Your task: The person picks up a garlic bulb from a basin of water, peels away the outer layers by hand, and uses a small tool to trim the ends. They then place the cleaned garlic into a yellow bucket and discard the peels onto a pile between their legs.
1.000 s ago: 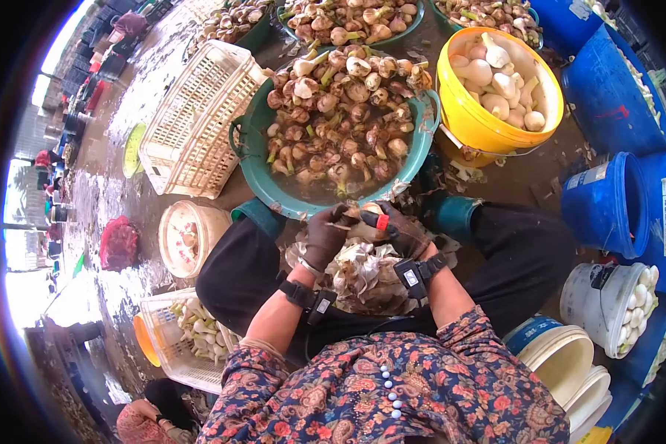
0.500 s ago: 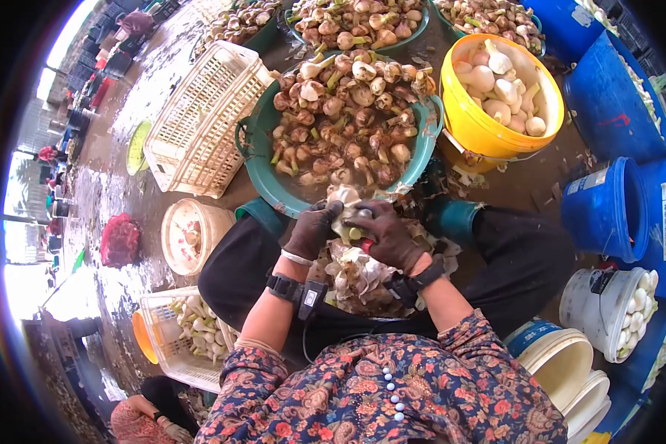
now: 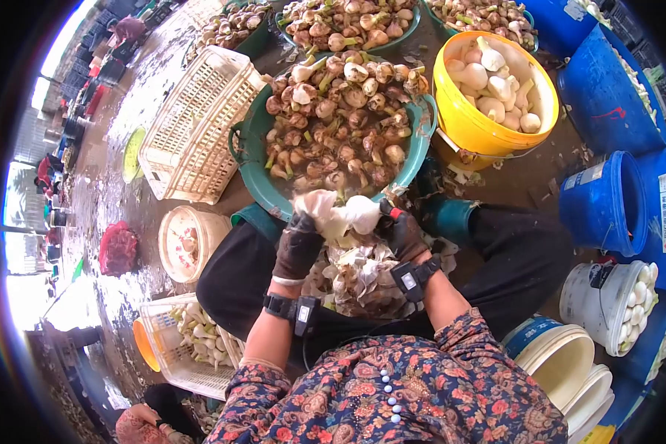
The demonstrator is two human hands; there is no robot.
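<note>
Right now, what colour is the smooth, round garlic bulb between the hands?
The bulb is white, clearest in head view.

Strong white light from the left, burnt out at the edge, with glare on the wet floor (image 3: 105,194). Fisheye bowing, black corners, rainbow flare at left margin; far distance soft.

Obstacles, clocked from us: tub (image 3: 257,175) at 12, garlic (image 3: 344,111) heaped over its far side; yellow bucket (image 3: 466,132) at 1; blue bucket (image 3: 590,203) at 2; crate (image 3: 192,122) at 11. Free: bare floor (image 3: 544,176) between both buckets.
</note>
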